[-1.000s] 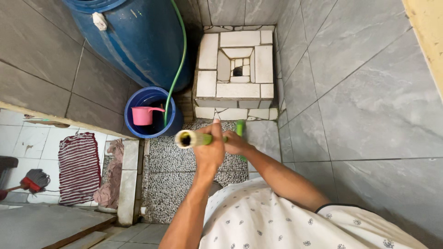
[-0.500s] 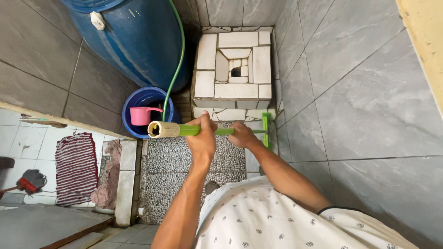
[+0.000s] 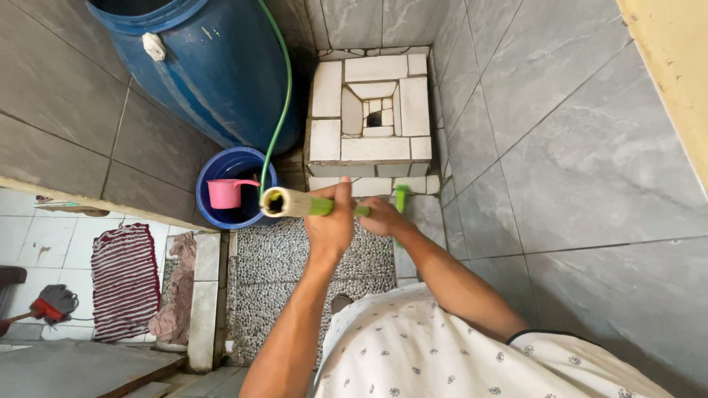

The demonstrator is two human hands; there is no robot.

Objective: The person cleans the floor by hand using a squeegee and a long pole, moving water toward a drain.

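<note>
While both grip green brush handle (image 3: 310, 206), left hand (image 3: 330, 221) nearer end

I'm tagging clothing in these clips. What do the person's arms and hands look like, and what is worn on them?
Both forearms are bare, with no gloves, watch or rings visible on the left hand or right hand. The shirt is white with small dark floral specks; its short right sleeve has a dark-edged hem.
</note>
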